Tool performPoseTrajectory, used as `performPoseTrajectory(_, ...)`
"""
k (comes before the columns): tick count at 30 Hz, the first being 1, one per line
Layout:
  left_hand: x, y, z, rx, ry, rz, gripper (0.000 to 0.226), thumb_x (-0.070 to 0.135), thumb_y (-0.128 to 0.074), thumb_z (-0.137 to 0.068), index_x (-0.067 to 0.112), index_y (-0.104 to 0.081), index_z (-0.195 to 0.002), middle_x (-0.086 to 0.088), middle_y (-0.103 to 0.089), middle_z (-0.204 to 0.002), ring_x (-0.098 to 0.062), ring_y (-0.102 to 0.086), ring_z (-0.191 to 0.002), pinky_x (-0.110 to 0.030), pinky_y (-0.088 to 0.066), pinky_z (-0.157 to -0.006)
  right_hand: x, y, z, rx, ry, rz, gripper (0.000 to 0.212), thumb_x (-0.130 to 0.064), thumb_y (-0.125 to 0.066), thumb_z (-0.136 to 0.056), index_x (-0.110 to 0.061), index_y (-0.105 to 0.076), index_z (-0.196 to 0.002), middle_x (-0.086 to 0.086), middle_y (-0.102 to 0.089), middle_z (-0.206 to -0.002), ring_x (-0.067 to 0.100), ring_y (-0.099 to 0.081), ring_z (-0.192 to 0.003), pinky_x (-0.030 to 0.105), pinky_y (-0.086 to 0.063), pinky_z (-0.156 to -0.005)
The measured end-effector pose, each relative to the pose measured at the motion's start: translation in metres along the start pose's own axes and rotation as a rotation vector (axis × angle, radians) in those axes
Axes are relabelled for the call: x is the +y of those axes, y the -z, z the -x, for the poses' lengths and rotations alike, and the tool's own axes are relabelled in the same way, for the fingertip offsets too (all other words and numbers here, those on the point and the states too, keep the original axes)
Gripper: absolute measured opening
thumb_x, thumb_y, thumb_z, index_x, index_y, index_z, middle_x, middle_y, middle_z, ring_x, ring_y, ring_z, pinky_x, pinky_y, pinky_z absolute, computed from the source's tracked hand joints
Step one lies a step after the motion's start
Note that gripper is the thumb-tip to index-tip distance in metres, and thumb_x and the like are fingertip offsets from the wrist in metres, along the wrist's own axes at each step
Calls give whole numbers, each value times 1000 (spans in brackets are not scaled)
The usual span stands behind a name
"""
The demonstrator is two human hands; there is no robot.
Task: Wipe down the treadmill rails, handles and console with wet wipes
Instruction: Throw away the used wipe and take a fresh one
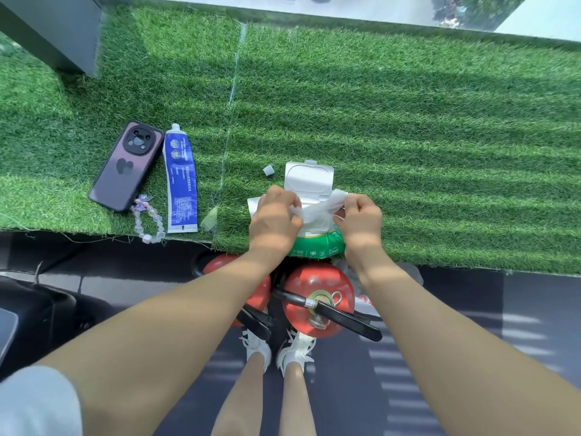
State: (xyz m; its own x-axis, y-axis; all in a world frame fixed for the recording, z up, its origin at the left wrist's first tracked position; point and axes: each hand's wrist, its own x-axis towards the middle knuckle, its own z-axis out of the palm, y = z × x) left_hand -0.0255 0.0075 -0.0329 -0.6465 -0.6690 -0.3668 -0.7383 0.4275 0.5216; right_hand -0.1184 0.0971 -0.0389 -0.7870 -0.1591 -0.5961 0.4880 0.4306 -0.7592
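- The wipe pack [317, 247] lies on the green turf ledge [408, 136], directly ahead of the person and under both hands, its lid [309, 180] flipped open toward the far side.
- A wet wipe [317, 210] is stretched left to right across the pack opening, its long axis running between the hands.
- The left hand [275, 217] is seen pinching the wipe's left end, fingers curled.
- The right hand [361, 220] is seen pinching the right end; both are judged equally near.
- Both forearms are extended forward, converging on the pack.

Rough green artificial turf [408, 136] is covering the surface; the wipe pack's lid [309, 180] is showing matt white plastic, and the phone [125, 165] is gleaming glossy.
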Motion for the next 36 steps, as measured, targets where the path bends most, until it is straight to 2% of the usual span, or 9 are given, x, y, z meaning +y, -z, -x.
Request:
performPoseTrajectory(4,0,2,16,204,-427,-251,24,7,-62,-72,16,-67,-93,-4,-64,-99,-26,-61,-91,-33,-40,-84,4,-5,-1,-19,-11,132,32,-8,-39,-99,-20,-47,-70,9,-55,-79,25,-53,-81,49,-49,-83)
performPoseTrajectory(7,-19,-10,21,87,-644,-436,32,19,-44,-77,16,-70,-97,0,-67,-102,-22,-63,-91,-30,-33,-82,5,-8,-4,-17,-44,114,32,-9,-38,-98,-20,-47,-69,15,-56,-84,31,-57,-85,58,-48,-87)
performPoseTrajectory(14,-22,-7,16,-80,-633,-625,37,17,-39,-78,11,-70,-96,-4,-67,-103,-23,-65,-91,-29,-32,-88,-7,-10,-16,75,-8,-22,22,0,-37,-88,1,-57,-79,21,-58,-77,28,-56,-74,46,-51,-75)
performPoseTrajectory(17,-17,-9,12,-77,-634,-632,35,14,-44,-74,13,-71,-97,-2,-68,-101,-21,-65,-92,-33,-36,-95,-16,-2,-17,169,-20,-112,23,2,-34,-89,-10,-47,-74,17,-51,-76,23,-49,-72,41,-45,-70)
performPoseTrajectory(20,-10,-11,11,-55,-610,-638,27,14,-55,-71,14,-71,-93,0,-68,-90,-21,-65,-85,-35,-48,-90,-20,7,-6,-52,57,280,17,-14,-37,-100,-7,-51,-92,6,-48,-83,23,-48,-83,32,-35,-75)
performPoseTrajectory(22,-9,-13,11,-68,-588,-633,27,17,-73,-64,14,-71,-91,1,-67,-88,-20,-65,-85,-34,-49,-88,-17,13,-1,-259,81,759,38,-33,-37,-101,0,-55,-110,11,-55,-102,26,-52,-100,32,-38,-83)
performPoseTrajectory(25,-10,-13,10,-63,-592,-631,33,21,-81,-57,15,-72,-88,1,-67,-87,-19,-65,-85,-33,-50,-88,-12,15,3,-401,133,1014,39,-37,-42,-97,-4,-63,-100,16,-61,-110,28,-56,-98,31,-40,-79)
performPoseTrajectory(32,-19,-18,3,-40,-645,-700,30,19,-79,-57,13,-70,-84,-1,-65,-80,-22,-64,-82,-38,-40,-96,-21,14,9,-421,244,757,38,-23,-47,-97,-16,-43,-61,1,-43,-64,21,-41,-71,32,-23,-57)
performPoseTrajectory(36,-12,-18,1,-91,-564,-742,36,22,-73,-68,15,-69,-102,3,-69,-93,-17,-64,-93,-37,-38,-105,-35,32,13,-333,266,469,39,-15,-48,-95,-17,-35,-59,-2,-32,-57,12,-29,-53,29,-23,-51)
